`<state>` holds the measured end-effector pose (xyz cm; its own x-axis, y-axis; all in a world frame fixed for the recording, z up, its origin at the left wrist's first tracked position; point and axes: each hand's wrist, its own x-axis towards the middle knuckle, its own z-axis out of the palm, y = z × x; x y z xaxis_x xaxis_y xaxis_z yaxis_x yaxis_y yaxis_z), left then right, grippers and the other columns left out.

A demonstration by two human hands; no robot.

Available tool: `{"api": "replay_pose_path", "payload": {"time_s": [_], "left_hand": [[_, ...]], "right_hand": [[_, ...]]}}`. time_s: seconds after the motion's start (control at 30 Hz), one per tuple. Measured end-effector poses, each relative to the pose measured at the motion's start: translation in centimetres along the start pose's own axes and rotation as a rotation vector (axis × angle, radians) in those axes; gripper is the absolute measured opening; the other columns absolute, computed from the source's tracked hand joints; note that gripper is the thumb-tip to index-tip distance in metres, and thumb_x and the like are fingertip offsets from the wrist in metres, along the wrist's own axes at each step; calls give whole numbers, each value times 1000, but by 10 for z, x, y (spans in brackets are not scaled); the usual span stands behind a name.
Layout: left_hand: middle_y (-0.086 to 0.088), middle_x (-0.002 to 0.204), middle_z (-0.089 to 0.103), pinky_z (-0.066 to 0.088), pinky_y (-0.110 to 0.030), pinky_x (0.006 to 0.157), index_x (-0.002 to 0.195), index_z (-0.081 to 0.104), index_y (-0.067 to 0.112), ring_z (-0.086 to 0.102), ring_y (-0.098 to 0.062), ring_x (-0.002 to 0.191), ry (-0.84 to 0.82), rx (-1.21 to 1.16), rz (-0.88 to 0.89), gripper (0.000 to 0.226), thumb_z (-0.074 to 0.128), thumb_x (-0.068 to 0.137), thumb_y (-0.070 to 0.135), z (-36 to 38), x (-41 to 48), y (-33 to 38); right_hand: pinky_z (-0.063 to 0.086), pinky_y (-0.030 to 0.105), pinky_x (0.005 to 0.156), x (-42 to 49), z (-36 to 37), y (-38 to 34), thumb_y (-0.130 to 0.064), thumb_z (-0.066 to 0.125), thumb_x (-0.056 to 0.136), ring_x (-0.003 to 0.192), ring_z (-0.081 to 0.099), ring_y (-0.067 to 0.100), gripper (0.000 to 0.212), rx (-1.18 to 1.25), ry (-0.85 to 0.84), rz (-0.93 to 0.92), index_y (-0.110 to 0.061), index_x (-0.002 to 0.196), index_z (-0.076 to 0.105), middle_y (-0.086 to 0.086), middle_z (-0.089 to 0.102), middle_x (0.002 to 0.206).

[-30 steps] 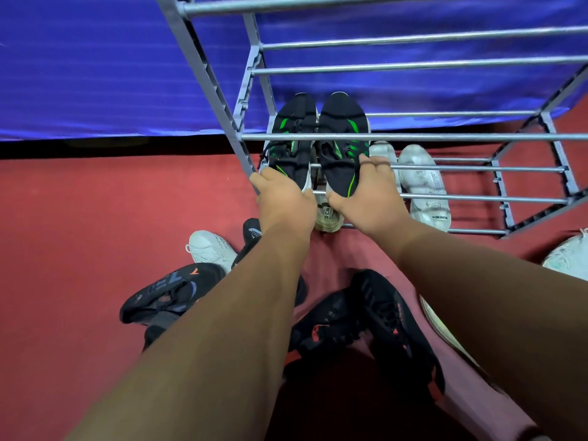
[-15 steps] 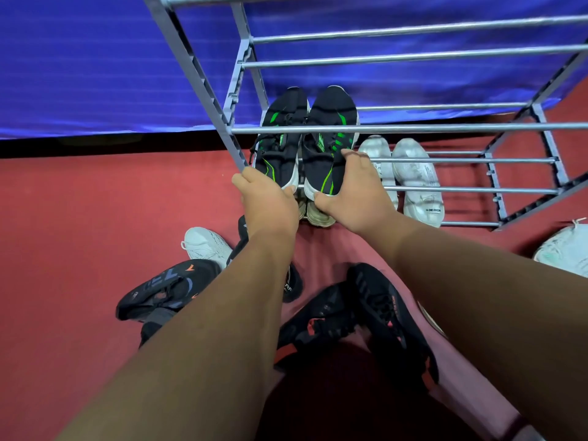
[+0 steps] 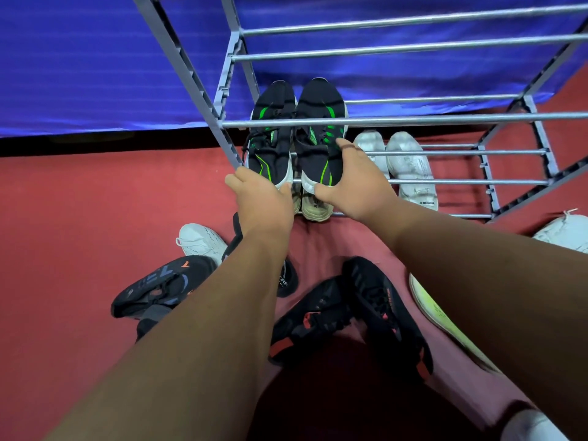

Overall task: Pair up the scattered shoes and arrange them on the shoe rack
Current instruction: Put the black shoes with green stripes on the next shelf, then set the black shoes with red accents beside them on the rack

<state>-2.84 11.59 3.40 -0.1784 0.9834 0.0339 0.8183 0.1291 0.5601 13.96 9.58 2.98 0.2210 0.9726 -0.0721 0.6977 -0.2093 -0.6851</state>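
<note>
Black-and-green sneakers (image 3: 315, 154) sit side by side, toes far, on a tier above the lowest, at the left end of the shoe rack (image 3: 445, 118). Right hand (image 3: 353, 189) wraps the right shoe's heel, thumb at the sole edge. Left hand (image 3: 264, 202) is at the other heel, fingers hidden, grip not determinable. Judged light, with soft knit uppers and firmer soles: hold at the heels.
</note>
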Motion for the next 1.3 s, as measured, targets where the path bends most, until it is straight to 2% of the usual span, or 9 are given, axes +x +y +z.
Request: {"api": "replay_pose_path", "payload": {"time_s": [0.13, 0.23, 0.37, 0.5, 0.73, 0.87, 1.07, 1.17, 1.3], "left_hand": [[-17, 132, 37, 44, -27, 77, 129, 39, -3, 47, -21, 89, -24, -40, -14, 62, 76, 90, 26, -3, -1, 2], [-16, 130, 37, 50, -36, 80, 126, 40, -1, 55, -31, 93, -38, -49, 9, 53, 72, 86, 14, -9, -8, 2], [-19, 128, 39, 50, -44, 91, 122, 42, -1, 55, -37, 100, -72, -31, 37, 48, 67, 82, 8, -14, -26, -12], [-19, 133, 39, 45, -47, 101, 127, 40, 0, 51, -38, 115, -252, 116, 43, 56, 71, 82, 15, -4, -71, -34], [-16, 143, 43, 39, -44, 108, 139, 41, 6, 45, -36, 133, -725, 453, 59, 65, 70, 88, 33, 19, -149, -69], [-16, 143, 39, 40, -44, 110, 139, 38, 7, 44, -36, 132, -811, 535, 112, 71, 73, 84, 35, 25, -172, -103], [-16, 144, 41, 42, -48, 108, 142, 30, 6, 44, -38, 131, -884, 664, 166, 88, 81, 79, 43, 30, -175, -133], [-15, 140, 44, 45, -48, 102, 135, 32, 7, 46, -37, 127, -859, 672, 188, 76, 79, 83, 37, 36, -178, -135], [-13, 137, 40, 48, -46, 96, 141, 27, 4, 47, -33, 125, -794, 770, 276, 100, 86, 73, 48, 40, -186, -138]], "right_hand": [[45, 37, 109, -2, -2, -2, -43, 80, 69, 130, 54, 16, 103, 77, -54, 49, -16, 157, 31, 2, 50, 148], [42, 40, 112, -11, -4, -3, -35, 78, 72, 136, 47, 24, 98, 19, -73, 10, -10, 154, 31, 8, 47, 149], [42, 42, 108, -36, -8, 5, -24, 72, 79, 127, 49, 27, 73, -36, 6, -53, -12, 144, 42, 8, 54, 136], [43, 43, 106, -75, -6, 23, -21, 61, 84, 123, 50, 30, 61, -158, 64, -59, -9, 141, 44, 12, 53, 132], [40, 43, 111, -139, 10, 63, -24, 62, 88, 131, 49, 35, 62, -201, -170, 152, -3, 144, 46, 19, 50, 141], [44, 46, 106, -175, 23, 93, -33, 64, 88, 125, 49, 37, 62, -293, -265, 237, -5, 141, 46, 17, 48, 136], [39, 48, 110, -212, 47, 124, -64, 60, 84, 130, 43, 39, 94, -487, -420, 296, -11, 154, 27, 15, 37, 144], [39, 50, 108, -223, 53, 136, -67, 64, 80, 132, 43, 43, 110, -550, -458, 351, -25, 163, 5, 17, 27, 154], [46, 47, 99, -245, 61, 147, -66, 76, 71, 119, 51, 39, 133, -621, -495, 371, -36, 161, -18, 17, 31, 145]]}}
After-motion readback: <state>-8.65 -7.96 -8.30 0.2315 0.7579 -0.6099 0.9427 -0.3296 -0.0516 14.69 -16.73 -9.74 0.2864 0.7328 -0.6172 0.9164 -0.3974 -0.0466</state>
